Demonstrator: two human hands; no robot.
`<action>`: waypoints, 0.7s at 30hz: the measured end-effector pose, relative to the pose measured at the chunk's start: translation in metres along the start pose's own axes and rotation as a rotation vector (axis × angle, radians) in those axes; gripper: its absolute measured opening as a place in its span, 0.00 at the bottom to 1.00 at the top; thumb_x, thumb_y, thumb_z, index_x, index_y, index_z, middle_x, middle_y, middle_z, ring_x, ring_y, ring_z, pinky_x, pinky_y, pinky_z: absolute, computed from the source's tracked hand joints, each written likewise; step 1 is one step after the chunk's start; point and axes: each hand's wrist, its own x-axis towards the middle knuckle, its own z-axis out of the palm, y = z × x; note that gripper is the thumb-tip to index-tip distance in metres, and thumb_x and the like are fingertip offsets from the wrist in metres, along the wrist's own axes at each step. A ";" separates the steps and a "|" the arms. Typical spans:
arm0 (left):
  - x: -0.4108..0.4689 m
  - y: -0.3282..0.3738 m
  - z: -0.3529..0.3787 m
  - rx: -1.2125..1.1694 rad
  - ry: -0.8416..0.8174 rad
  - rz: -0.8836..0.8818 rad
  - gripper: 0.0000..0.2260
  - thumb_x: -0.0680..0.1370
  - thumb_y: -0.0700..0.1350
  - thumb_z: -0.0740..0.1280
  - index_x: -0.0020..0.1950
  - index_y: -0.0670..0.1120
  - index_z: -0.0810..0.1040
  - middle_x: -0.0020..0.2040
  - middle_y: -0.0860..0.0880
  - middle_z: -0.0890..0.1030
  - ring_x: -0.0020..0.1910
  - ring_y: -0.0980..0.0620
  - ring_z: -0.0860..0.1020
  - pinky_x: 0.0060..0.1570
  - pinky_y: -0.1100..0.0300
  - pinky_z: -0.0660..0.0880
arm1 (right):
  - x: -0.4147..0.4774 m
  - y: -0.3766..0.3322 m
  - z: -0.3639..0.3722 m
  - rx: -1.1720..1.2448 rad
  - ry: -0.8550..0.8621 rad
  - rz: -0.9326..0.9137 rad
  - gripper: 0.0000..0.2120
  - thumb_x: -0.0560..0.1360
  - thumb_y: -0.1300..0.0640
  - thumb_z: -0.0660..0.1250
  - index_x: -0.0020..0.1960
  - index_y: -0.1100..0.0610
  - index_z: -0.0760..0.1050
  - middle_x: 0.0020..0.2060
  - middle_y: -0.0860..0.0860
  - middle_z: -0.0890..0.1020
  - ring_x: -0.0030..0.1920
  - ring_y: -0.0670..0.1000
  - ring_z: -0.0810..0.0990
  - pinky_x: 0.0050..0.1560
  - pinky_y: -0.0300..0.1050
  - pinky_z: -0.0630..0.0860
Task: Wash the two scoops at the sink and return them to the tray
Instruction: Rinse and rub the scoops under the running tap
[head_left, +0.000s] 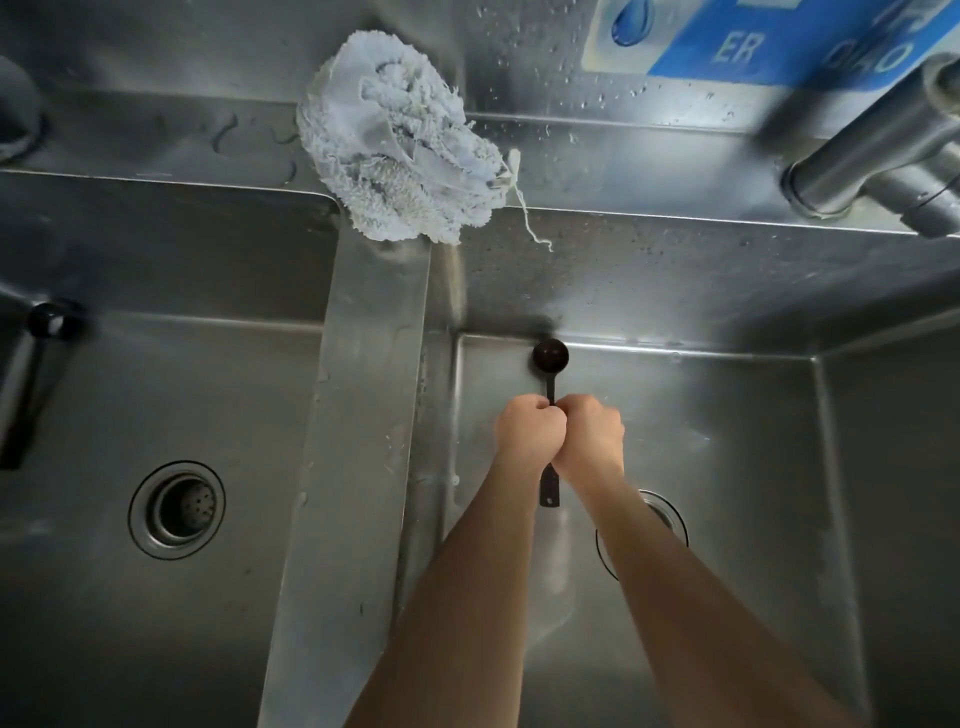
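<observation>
A black scoop is held over the right basin of a steel double sink, its round bowl pointing away from me and its handle end sticking out below my fists. My left hand and my right hand are pressed together, both closed around the scoop's handle. A second black scoop lies in the left basin, against its far left side, blurred. No tray is in view.
A frayed white cloth lies on the back ledge above the divider between the basins. A steel faucet juts in at the upper right. Each basin has a drain: left drain, right drain. A blue sign hangs on the back wall.
</observation>
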 end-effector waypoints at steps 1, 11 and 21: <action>0.000 -0.002 0.000 0.002 -0.001 0.005 0.11 0.71 0.37 0.59 0.42 0.42 0.81 0.43 0.43 0.83 0.47 0.42 0.80 0.48 0.49 0.79 | 0.000 0.000 0.001 0.008 0.008 0.003 0.09 0.72 0.65 0.62 0.43 0.58 0.81 0.32 0.53 0.78 0.35 0.58 0.78 0.34 0.45 0.74; -0.070 0.045 -0.030 -0.111 -0.041 0.052 0.09 0.74 0.40 0.60 0.41 0.45 0.80 0.39 0.45 0.80 0.40 0.46 0.78 0.40 0.54 0.73 | -0.069 -0.019 -0.045 0.401 0.146 0.064 0.11 0.71 0.61 0.63 0.30 0.55 0.71 0.23 0.47 0.74 0.31 0.54 0.69 0.31 0.44 0.66; -0.213 0.071 -0.165 -0.432 -0.015 0.447 0.07 0.74 0.46 0.68 0.45 0.56 0.85 0.44 0.51 0.87 0.44 0.44 0.86 0.46 0.44 0.84 | -0.214 -0.114 -0.120 0.997 0.340 -0.228 0.08 0.78 0.62 0.69 0.51 0.53 0.86 0.40 0.48 0.89 0.41 0.49 0.89 0.48 0.49 0.84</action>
